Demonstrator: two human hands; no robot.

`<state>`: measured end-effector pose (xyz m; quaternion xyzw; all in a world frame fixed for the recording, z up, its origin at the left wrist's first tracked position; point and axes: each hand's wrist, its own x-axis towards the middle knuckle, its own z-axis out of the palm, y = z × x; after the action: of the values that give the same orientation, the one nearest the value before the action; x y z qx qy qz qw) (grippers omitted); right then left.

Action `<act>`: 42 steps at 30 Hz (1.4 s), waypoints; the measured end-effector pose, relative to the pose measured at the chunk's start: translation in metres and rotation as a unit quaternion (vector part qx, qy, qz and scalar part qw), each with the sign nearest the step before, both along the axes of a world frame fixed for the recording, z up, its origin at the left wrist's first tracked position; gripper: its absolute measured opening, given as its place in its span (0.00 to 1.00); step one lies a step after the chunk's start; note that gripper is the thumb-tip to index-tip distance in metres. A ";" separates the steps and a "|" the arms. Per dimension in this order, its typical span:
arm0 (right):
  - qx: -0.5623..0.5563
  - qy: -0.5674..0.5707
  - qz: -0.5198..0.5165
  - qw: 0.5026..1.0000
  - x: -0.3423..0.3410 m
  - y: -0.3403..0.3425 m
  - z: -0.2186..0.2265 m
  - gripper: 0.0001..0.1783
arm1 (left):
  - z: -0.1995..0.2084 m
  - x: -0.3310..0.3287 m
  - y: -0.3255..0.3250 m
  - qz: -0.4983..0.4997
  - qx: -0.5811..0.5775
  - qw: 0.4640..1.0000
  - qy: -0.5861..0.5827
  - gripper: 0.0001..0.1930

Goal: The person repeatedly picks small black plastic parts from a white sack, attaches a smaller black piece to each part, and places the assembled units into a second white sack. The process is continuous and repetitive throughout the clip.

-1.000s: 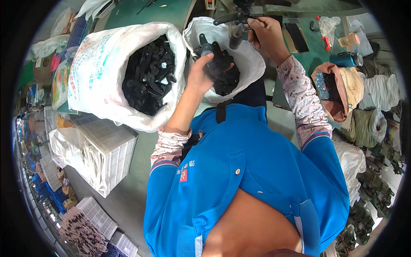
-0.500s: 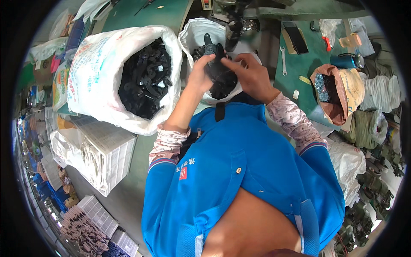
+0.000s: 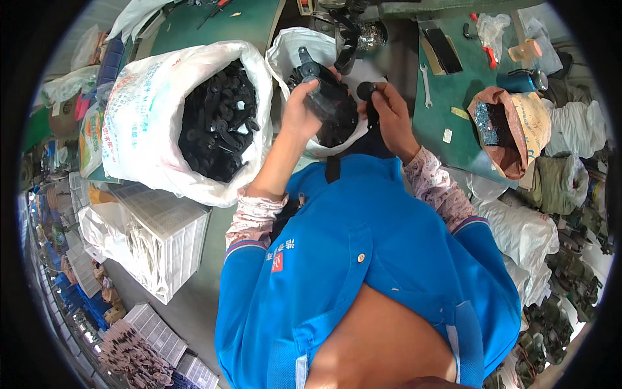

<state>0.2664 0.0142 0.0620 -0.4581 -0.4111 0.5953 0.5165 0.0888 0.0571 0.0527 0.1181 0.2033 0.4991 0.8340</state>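
1. Head view: left hand [image 3: 300,118] grasps a bunch of black parts [image 3: 311,69] over the smaller white sack [image 3: 281,53].
2. Right hand [image 3: 393,122] pinches one round-ended black part [image 3: 366,91] near that sack's right rim.

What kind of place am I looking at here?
Most likely a workshop or small factory. A big white woven sack holds many small black parts, a silver metal wrench lies on a flat green worktop, and the person's right hand grips a slim black round-ended piece.
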 end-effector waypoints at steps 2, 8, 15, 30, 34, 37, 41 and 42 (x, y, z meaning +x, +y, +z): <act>-0.053 0.080 0.036 0.995 -0.003 -0.002 -0.003 0.13 | 0.001 0.002 -0.004 0.014 0.002 0.999 0.038 0.24; -0.097 0.112 0.017 0.989 -0.014 -0.006 -0.011 0.16 | -0.006 -0.005 -0.009 -0.045 0.021 0.999 -0.008 0.25; -0.039 -0.027 -0.006 0.999 -0.019 0.008 -0.013 0.13 | -0.014 -0.013 -0.009 -0.044 -0.003 0.999 0.010 0.22; 0.073 -0.082 -0.012 0.994 0.008 0.059 0.042 0.17 | -0.012 -0.018 -0.010 0.006 -0.041 0.999 0.013 0.17; 0.095 -0.270 0.021 0.958 0.010 0.061 0.045 0.15 | -0.004 -0.020 -0.010 0.010 -0.007 1.000 0.007 0.22; 0.086 -0.282 0.041 0.955 0.011 0.059 0.041 0.15 | 0.002 -0.019 -0.010 0.018 0.025 0.999 0.019 0.23; 0.103 -0.264 0.060 0.957 0.015 0.062 0.037 0.15 | 0.000 -0.016 -0.008 0.004 0.025 0.998 0.056 0.22; 0.110 -0.264 0.060 0.956 0.015 0.062 0.037 0.15 | -0.002 -0.015 -0.008 0.015 0.020 0.998 0.053 0.20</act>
<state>0.2818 0.0762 0.0986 -0.5135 -0.6223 0.4341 0.4007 0.0734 0.0496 0.0511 0.1581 0.2390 0.5083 0.8121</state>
